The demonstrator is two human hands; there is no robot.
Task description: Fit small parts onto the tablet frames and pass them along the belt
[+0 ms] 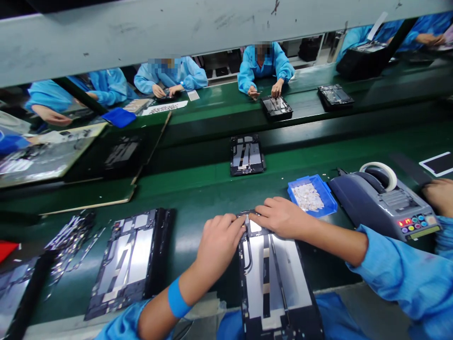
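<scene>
An opened tablet [290,274], its grey inner plates and dark ribbon cables showing, reaches over the table's near edge toward my body. At its far end my left hand [219,241] has its fingers closed on the top edge, thumb and forefinger close together. My right hand [279,217] bends over the same edge from the right, fingers curled, with its fingertips nearly meeting the left ones. Any small part under the fingertips is hidden. A second opened tablet [130,255] lies on a dark stack to the left. Behind my right hand sits a blue bin [331,203] of small whitish pieces [308,196].
A tape dispenser [375,203] stands on the right, near another person's hand [440,196]. Loose strips of cable [76,236] lie at left. Farther out is another tablet [247,155]. Co-workers in blue sit opposite, below an overhead beam [177,38].
</scene>
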